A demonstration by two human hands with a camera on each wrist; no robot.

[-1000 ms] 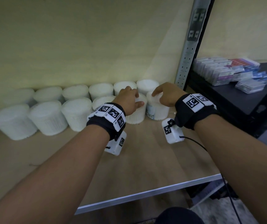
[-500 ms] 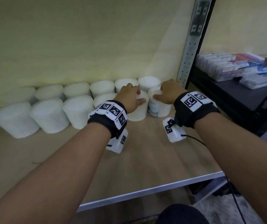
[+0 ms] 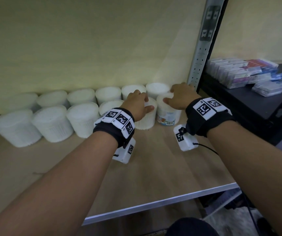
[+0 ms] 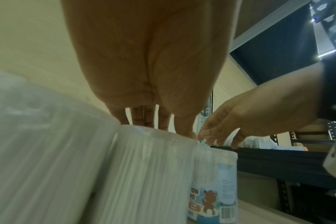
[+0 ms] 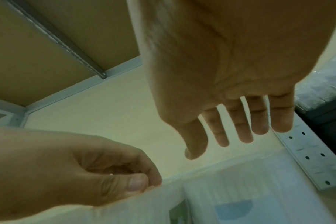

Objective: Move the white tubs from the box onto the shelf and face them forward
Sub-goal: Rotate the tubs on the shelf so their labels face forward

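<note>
Two rows of white tubs (image 3: 51, 123) stand at the back of the wooden shelf (image 3: 154, 176). My left hand (image 3: 139, 106) grips the lid rim of a front-row tub (image 3: 145, 120) from above, fingers curled (image 5: 105, 174), and the tub (image 4: 148, 166) stands upright. Right beside it is the end tub (image 3: 168, 114), whose blue label with a bear and a barcode (image 4: 215, 181) faces front. My right hand (image 3: 179, 97) is spread over that tub's lid with straight fingers (image 5: 244, 124), the tips (image 4: 220, 133) just at the lid. The box is out of view.
A perforated metal upright (image 3: 200, 57) rises just right of the end tub. Beyond it a black shelf (image 3: 256, 106) carries stacked flat packs (image 3: 239, 72). Bare shelf board lies between the tubs and the metal front edge (image 3: 154, 203).
My right hand has loosened from its hold on the end tub and spread its fingers. That tub's label now shows more to the front. The left hand stays on its tub.
</note>
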